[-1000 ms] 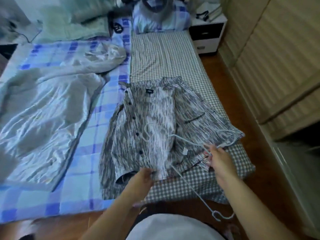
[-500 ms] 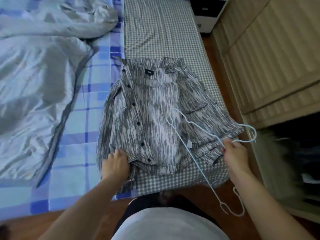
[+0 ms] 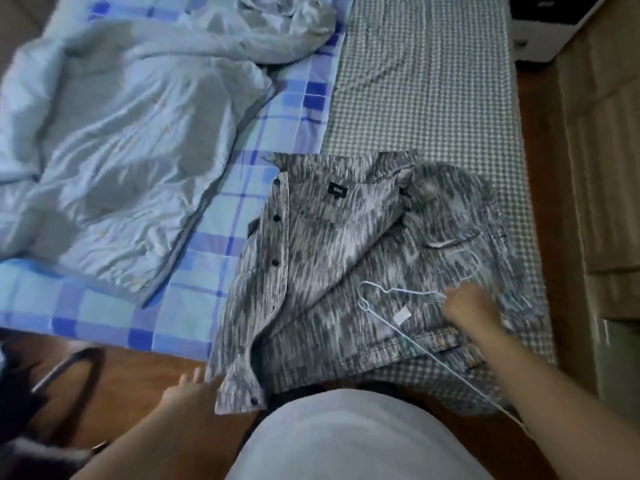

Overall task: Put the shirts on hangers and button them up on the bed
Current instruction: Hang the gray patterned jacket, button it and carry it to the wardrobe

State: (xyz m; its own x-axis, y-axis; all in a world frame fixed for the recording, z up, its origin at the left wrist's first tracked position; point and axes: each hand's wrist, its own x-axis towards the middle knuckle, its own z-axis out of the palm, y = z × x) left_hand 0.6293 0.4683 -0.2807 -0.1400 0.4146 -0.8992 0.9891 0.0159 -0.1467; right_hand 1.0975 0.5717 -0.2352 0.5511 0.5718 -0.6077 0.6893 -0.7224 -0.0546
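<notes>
A grey and white streaked shirt (image 3: pixel 346 258) lies open on the near edge of the bed, collar and black label away from me, dark buttons down its left placket. A thin pale blue wire hanger (image 3: pixel 398 329) rests on the shirt's right half, and its long wire runs down past the bed edge. My right hand (image 3: pixel 471 306) grips the hanger over the shirt's right side. My left hand (image 3: pixel 188 393) hovers just off the bed edge beside the shirt's lower left corner, fingers extended, holding nothing.
A crumpled pale grey quilt (image 3: pixel 114 140) covers the bed's left part over a blue plaid sheet (image 3: pixel 104 306). A green checked sheet (image 3: pixel 426 91) lies on the right. A wooden wardrobe (image 3: pixel 609 168) stands close on the right. Dark items (image 3: pixel 52 375) sit on the floor at left.
The view swung left and closer. My left hand let go of the shirt's bottom hem and came off the bed edge. My right hand brought the hanger inward onto the shirt's right half.
</notes>
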